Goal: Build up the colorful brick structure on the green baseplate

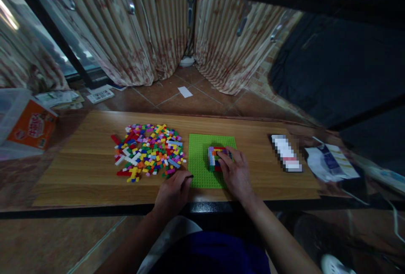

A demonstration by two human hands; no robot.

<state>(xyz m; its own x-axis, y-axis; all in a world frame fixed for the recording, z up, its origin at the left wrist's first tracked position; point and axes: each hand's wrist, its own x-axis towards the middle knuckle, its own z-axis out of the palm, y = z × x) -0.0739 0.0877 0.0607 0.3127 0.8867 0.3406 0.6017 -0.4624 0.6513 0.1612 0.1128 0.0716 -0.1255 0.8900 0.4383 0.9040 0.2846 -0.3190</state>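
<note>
A green baseplate (pixel 202 160) lies on the wooden table (pixel 88 168), with a small multicoloured brick build (pixel 215 156) standing on it. My right hand (pixel 236 173) rests on the plate, its fingers pressed against the right side of the build. My left hand (pixel 174 192) sits curled at the table's front edge, just left of the plate, and seems to pinch a small dark piece that I cannot make out. A heap of several loose coloured bricks (pixel 148 151) lies to the left of the plate.
An orange and white box (pixel 33 128) stands at the table's left end. A blurred flat object (pixel 286 152) and a crumpled printed paper (pixel 329 162) lie at the right. Curtains (pixel 152 33) hang behind, over a tiled floor.
</note>
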